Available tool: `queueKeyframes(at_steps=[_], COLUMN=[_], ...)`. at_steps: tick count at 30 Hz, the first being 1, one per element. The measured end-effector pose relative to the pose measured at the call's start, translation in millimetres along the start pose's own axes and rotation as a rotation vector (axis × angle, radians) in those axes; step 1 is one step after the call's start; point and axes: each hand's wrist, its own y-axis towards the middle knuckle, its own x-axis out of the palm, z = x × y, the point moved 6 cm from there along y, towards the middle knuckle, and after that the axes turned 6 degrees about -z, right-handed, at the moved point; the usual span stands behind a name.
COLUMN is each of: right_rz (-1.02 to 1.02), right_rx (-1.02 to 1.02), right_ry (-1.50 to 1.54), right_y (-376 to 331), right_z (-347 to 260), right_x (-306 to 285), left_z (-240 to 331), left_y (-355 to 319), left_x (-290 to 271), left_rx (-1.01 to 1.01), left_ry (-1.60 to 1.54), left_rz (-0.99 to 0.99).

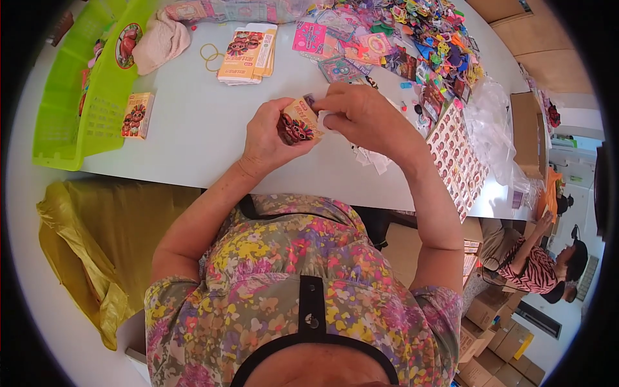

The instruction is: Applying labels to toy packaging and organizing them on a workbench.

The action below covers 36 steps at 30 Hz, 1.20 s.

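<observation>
My left hand (pixel 263 132) is wrapped round a small orange-yellow cardboard box (pixel 299 122) with a red cartoon figure on its front, held tilted above the table. At its upper right edge, my right hand (pixel 366 115) has its fingers pinched together. Something small and pale shows by those fingertips, and a dark purple bit sticks out near the box's top; I cannot make out what either is. Beyond the hands lies a stack of flat folded cartons (pixel 247 57) in the same print. A similar box (pixel 138 116) stands at the left.
A green plastic basket (pixel 63 122) takes up the table's left end, beside a pink cloth (pixel 162 44). Colourful trinkets (pixel 425 39) are heaped at the far right. Nearer are a sticker sheet (pixel 451 151), clear plastic bags (pixel 490 126) and white paper slips (pixel 372 159). Another person (pixel 532 264) sits at right.
</observation>
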Motion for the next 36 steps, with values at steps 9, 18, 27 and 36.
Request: queueKeyframes(at_steps=[9, 18, 27, 36], right_rz=[0.071, 0.104, 0.084, 0.072], right_rx=[0.348, 0.230, 0.325, 0.209], right_ry=[0.299, -0.367, 0.350, 0.201], right_y=[4.3, 8.5, 3.9, 10.0], right_z=[21.4, -1.0, 25.7, 21.7], right_x=[-4.0, 2.6, -10.2, -20.5], left_z=[-1.1, -0.5, -8.1, -12.0], left_y=[0.4, -2.1, -0.3, -1.1], left_x=[0.1, 4.3, 2.3, 3.8], left_rx=[-0.006, 0.006, -0.077, -0.110], left_ry=[-0.014, 0.045, -0.127, -0.140], left_rz=[-0.069, -0.097, 0.004, 0.001])
